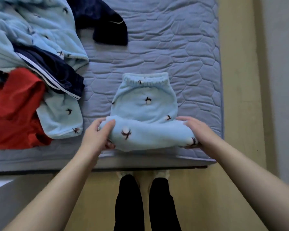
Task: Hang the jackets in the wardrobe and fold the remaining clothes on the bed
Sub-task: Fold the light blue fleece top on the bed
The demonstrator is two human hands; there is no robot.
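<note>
At the near edge of the grey-blue quilted mattress (182,47) we've got the pale-blue fleece trousers w/ dark sprig print (145,110). The waistband points away from that edge, and the leg end is doubled into a fat roll nearest us. Our left hand (98,132) grasps the roll's left end, thumb on top, fingers tucked beneath. Our right hand (195,129) clamps the right end, fingers curled over the fleece. Both ends are held at once, we reckon, so the thick pile doesn't spring open & the fold travels square toward the waistband. It looks like mid-fold, approx. halfway on this item: one more turn-over should make a tidy packet.

Over the mattress's left side sits the unsorted clothes heap (10,52): a matching pale-blue fleece top (40,30), a navy garment w/ white stripes (53,70) draped over it, and a red cloth garment (15,114) closest to the near edge. Toward the mattress's far side, a dark navy piece (107,22) lies just off the heap. It's all parked there prob. to leave the folding spot free. Whether any of those is a jacket, we can't tell, and no wardrobe is in view. Plenty is left, so we'd judge the task early-to-middle.
</note>
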